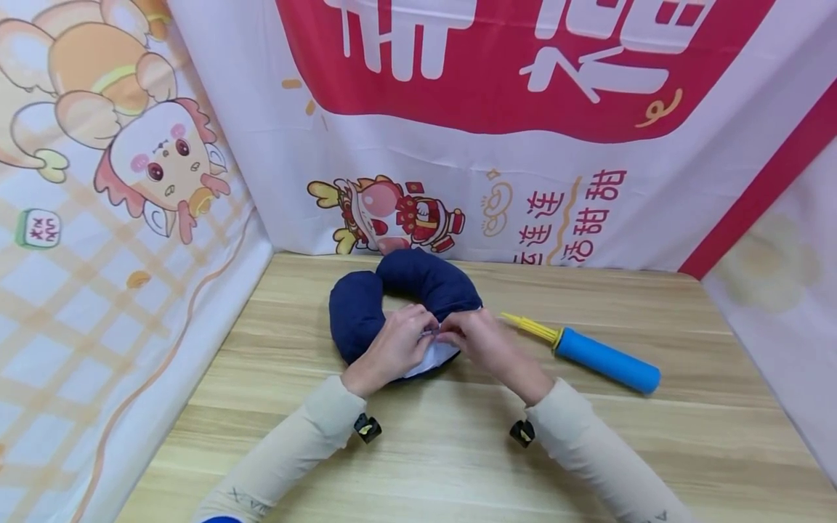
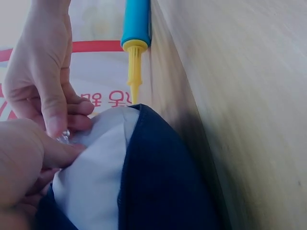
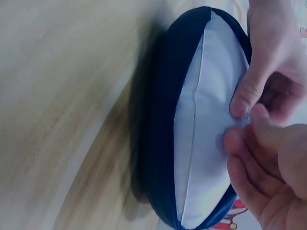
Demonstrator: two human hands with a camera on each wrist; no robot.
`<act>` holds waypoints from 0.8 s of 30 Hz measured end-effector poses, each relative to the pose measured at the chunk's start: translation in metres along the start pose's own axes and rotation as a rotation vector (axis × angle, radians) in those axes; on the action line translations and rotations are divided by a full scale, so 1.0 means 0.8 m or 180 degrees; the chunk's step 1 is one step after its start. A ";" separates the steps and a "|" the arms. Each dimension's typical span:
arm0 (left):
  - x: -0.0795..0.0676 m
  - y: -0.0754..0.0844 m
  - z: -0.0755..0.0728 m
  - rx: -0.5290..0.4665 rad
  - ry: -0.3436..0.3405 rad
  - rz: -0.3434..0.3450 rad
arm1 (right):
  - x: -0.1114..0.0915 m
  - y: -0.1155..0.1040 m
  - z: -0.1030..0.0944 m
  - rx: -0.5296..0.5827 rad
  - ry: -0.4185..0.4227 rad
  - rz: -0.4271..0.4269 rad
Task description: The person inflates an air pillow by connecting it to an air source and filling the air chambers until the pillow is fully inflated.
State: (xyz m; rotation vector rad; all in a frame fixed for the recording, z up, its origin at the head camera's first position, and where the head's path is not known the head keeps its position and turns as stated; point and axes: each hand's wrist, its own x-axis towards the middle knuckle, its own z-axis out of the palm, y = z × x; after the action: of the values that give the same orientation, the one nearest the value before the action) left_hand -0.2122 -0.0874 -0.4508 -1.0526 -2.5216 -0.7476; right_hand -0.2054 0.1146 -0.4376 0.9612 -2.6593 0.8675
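A navy U-shaped neck pillow (image 1: 428, 283) lies on the table, its cover parted along the near side. Through that gap shows a smooth white inner cushion (image 3: 208, 124), bulging between the navy edges. At its surface is a small clear valve (image 2: 64, 136), mostly covered by fingers. My left hand (image 1: 400, 340) pinches this valve with thumb and fingers from the left. From the right, my right hand (image 1: 484, 340) pinches at the same valve, its fingertips close to those of the left.
A blue hand pump (image 1: 604, 359) with a yellow nozzle (image 1: 532, 327) lies on the wooden table (image 1: 451, 465), right of the pillow, nozzle towards it. Printed cloth (image 1: 261, 131) hangs along the back and sides.
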 end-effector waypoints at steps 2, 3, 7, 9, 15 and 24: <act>0.000 0.002 0.001 0.0008 -0.0014 -0.0017 | -0.001 -0.003 0.004 -0.0150 0.0073 -0.0037; 0.000 0.002 0.001 0.0023 -0.0029 -0.0039 | -0.002 -0.005 0.006 -0.0214 0.0101 -0.0047; 0.002 0.004 0.001 0.0038 -0.0077 -0.0108 | -0.006 -0.014 0.017 -0.0542 0.0285 0.0042; 0.003 0.006 0.000 0.0030 -0.0095 -0.0151 | -0.008 -0.019 0.022 -0.0719 0.0387 0.0096; 0.005 0.010 -0.003 -0.0018 -0.0146 -0.0291 | -0.012 -0.030 0.035 -0.1030 0.0721 0.0233; 0.004 0.012 0.000 -0.0039 -0.0136 -0.0397 | -0.010 -0.034 0.042 -0.1026 0.0909 0.0430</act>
State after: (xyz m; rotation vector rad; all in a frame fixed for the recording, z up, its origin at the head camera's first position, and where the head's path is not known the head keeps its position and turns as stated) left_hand -0.2072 -0.0797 -0.4460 -0.9315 -2.6423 -0.7829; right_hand -0.1811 0.0825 -0.4556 0.5435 -2.5287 0.5272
